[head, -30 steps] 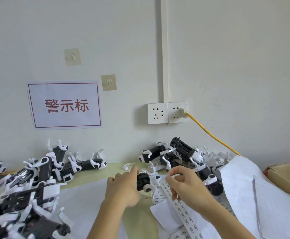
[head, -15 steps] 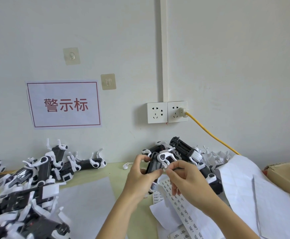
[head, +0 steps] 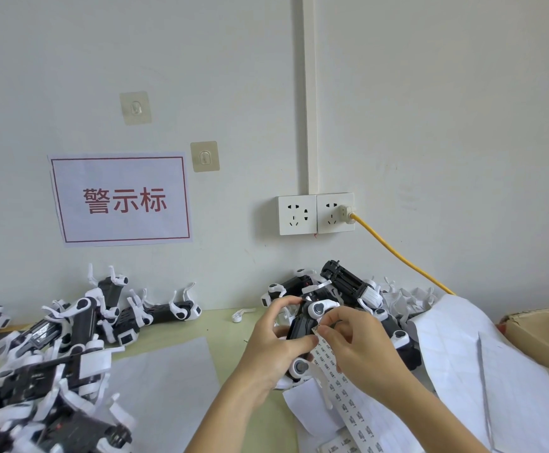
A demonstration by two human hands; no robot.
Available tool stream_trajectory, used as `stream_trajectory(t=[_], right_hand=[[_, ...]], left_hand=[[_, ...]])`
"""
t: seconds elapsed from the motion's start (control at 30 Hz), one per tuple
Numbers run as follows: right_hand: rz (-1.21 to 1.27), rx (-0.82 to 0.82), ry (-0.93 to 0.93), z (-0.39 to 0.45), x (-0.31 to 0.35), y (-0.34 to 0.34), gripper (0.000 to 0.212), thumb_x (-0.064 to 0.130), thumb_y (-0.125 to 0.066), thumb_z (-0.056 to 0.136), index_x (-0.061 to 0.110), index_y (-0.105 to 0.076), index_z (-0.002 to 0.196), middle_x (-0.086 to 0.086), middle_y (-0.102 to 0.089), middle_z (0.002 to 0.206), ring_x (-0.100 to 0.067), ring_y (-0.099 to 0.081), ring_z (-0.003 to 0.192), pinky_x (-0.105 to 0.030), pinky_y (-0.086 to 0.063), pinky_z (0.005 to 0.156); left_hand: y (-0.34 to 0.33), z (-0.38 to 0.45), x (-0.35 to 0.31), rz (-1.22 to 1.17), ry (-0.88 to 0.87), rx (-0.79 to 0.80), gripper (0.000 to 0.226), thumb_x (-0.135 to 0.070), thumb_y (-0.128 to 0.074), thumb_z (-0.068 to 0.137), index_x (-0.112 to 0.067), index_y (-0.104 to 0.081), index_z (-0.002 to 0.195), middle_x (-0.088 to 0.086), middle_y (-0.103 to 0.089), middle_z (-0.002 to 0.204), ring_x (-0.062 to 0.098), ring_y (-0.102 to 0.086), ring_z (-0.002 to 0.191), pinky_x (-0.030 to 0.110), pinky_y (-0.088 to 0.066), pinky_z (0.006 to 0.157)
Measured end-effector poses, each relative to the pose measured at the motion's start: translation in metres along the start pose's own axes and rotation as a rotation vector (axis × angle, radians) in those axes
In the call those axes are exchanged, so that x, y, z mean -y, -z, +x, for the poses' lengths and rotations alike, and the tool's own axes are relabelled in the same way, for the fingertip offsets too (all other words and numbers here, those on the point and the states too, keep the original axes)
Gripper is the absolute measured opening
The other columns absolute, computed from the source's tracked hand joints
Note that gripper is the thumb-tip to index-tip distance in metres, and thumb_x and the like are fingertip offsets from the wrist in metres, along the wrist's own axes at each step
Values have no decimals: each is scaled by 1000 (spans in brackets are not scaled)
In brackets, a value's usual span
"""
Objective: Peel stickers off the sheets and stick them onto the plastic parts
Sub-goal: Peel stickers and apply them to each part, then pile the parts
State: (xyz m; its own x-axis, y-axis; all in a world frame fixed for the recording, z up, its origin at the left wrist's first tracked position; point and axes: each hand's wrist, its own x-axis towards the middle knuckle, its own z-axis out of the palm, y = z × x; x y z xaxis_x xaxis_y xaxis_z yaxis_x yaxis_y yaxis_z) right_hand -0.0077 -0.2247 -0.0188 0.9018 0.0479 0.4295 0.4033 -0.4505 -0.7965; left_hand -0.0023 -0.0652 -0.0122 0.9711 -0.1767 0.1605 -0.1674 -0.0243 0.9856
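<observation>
My left hand (head: 273, 348) grips a black-and-white plastic part (head: 302, 325), holding it upright above the table. My right hand (head: 358, 348) pinches a small sticker (head: 316, 329) at its fingertips, right against the side of that part. A long strip of printed stickers (head: 341, 390) runs down from under my right hand across the white sheets. Whether the sticker is stuck to the part is hidden by my fingers.
A pile of black-and-white parts (head: 47, 354) fills the left of the table, another pile (head: 348, 289) lies against the wall. Empty backing sheets (head: 462, 351) lie right, a cardboard box (head: 541, 335) at the far right. A yellow cable (head: 397, 256) runs from the wall socket.
My left hand lifted the part off the table and turned it upright. My right hand came up from the sticker strip to the part's side with a sticker.
</observation>
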Motion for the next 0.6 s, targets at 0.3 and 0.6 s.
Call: stream_trajectory(t=[0.3,0.6], right_hand=[[-60,-26,50,1,0,0,21,13,-59,98,21,-63,78,-6,-47,53,-15,-35,47,-31,-31,49],[-107,-54,77,1,-1,-2,22,17,-59,98,26,-62,78,-4,-47,50,-9,-33,46,-26,-29,48]], left_hand=[[-1,3,0,-47,-36,44,50,-10,-73,69,-48,-65,101,5,-74,79,26,-69,67,23,-52,61],[2,5,4,-13,-41,58,53,1,-71,83,-49,-64,101,6,-73,79,26,-69,67,21,-51,59]])
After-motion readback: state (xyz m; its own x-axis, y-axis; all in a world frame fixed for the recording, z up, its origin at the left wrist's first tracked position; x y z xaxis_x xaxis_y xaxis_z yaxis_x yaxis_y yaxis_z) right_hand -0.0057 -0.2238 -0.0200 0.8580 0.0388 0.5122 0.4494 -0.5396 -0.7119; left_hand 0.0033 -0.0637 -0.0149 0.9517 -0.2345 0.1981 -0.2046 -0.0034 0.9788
